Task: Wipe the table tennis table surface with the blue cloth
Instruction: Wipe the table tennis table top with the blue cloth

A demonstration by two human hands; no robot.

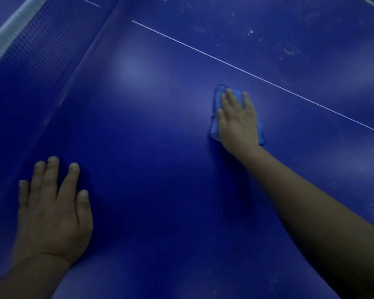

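1. The right hand (238,119) lies flat on the blue cloth (216,124), fingers straight and spread, pressing it onto the table (156,130) just on the near side of the white centre line (257,77). Its grip is not a pinch — an open palm spreads pressure over the bunched fabric, which probably suits broad wiping strokes.
2. The cloth shows only at the edges around that hand, toward the net side and at the wrist.
3. The left hand (52,208) rests palm-down on the bare table well short of the line, fingers straight, holding nothing — likely a brace while the person leans over.
4. The net (37,44) stands away to the left of the line.
5. Beyond the line, pale specks (249,32) dot the surface, so that side seems unwiped.
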